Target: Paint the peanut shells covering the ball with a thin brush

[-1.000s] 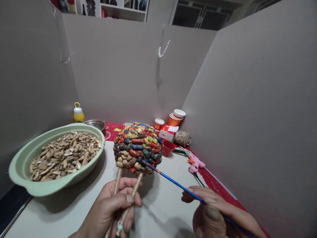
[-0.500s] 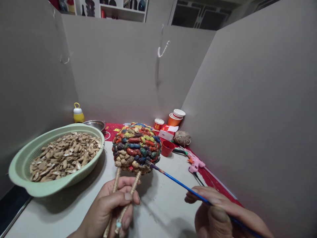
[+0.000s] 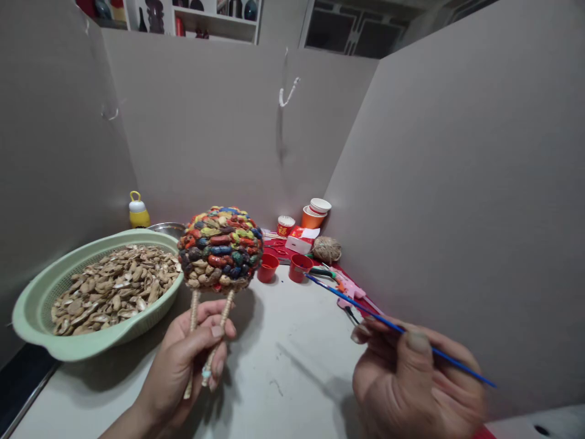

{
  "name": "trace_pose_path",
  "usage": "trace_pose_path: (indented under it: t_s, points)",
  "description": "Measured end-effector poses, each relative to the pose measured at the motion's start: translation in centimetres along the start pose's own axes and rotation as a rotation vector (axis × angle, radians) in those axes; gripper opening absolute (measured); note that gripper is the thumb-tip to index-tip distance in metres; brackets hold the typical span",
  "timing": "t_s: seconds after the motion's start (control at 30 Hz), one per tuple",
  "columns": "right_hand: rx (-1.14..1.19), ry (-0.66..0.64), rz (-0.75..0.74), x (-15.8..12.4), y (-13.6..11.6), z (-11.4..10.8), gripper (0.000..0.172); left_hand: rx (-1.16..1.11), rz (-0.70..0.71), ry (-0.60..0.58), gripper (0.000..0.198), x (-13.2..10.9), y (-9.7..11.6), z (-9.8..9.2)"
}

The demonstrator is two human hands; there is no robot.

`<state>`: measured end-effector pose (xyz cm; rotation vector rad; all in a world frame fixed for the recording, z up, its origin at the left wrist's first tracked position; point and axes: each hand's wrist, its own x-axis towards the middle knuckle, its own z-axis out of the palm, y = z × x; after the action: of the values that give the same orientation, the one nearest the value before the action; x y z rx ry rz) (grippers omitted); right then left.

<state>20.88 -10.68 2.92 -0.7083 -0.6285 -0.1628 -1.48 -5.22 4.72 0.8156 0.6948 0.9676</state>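
Note:
My left hand [image 3: 196, 341] is closed around two rope-wrapped legs [image 3: 225, 320] below a rounded body covered in peanut shells [image 3: 222, 247]. Most of those shells are painted red, blue, yellow, green and dark colours; the lowest rows at the front left are bare tan. Between thumb and fingers, my right hand [image 3: 415, 372] grips a thin blue paintbrush [image 3: 365, 310]. The brush tip appears close to the rim of a red cup [image 3: 300, 268]; whether it touches cannot be made out. A second red cup [image 3: 267, 268] stands partly behind the shell-covered body.
At left, a green colander [image 3: 27, 317] holds many peanut shells. A yellow bottle [image 3: 139, 214] and metal bowl stand behind it. Toward the back right are paper cups [image 3: 315, 214], a twine ball [image 3: 326, 249] and a pink glue gun [image 3: 351, 288]. Grey panels [image 3: 219, 122] enclose the table.
The brush has left the shell surface and moved right, its tip now near a red cup. My left hand and the shell-covered object have shifted left and slightly up, revealing the second red cup.

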Motion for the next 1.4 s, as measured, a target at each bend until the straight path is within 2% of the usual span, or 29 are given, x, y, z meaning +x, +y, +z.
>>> trace_pose_path:
  t_s: [0.1,0.2,0.27,0.33,0.5,0.67,0.8,0.97,1.13,1.27,1.4]
  points:
    - [-0.096,-0.029,0.061,0.8,-1.5,-0.1,0.026,0.036,0.068,0.036,0.036,0.2,0.1,-0.1]
    - [-0.287,-0.158,0.064,2.2,-2.4,-0.3,0.027,0.053,0.079,0.051,0.038,0.2,0.2,0.0]
    - [-0.394,-0.261,0.067,3.3,-1.7,0.0,0.032,0.054,0.072,0.057,0.04,0.1,0.2,0.1]
    - [-0.462,-0.401,0.099,4.4,0.1,0.7,0.038,0.053,0.068,0.058,0.042,0.0,0.3,0.2]
    - [-0.544,-0.673,0.137,5.8,6.6,3.1,0.05,0.057,0.099,0.069,0.041,0.0,0.5,0.3]
    - [-0.715,-0.896,0.13,6.2,11.5,4.6,0.033,0.053,0.065,0.055,0.04,0.3,0.4,0.2]
    - [-0.834,-1.023,0.125,6.3,14.1,5.3,0.034,0.05,0.039,0.049,0.04,0.4,0.2,0.0]
    - [-0.925,-1.1,0.131,5.8,16.2,5.7,0.035,0.046,0.023,0.052,0.039,0.3,0.1,0.0]
    - [-0.956,-1.121,0.179,5.0,17.4,5.8,0.038,0.051,0.012,0.055,0.039,0.4,0.1,0.1]
    - [-0.908,-1.1,0.242,4.6,18.0,5.7,0.038,0.059,0.006,0.052,0.038,0.4,0.1,0.1]
    - [-0.818,-1.023,0.344,4.4,18.6,5.4,0.038,0.058,0.007,0.048,0.037,0.4,0.2,0.1]
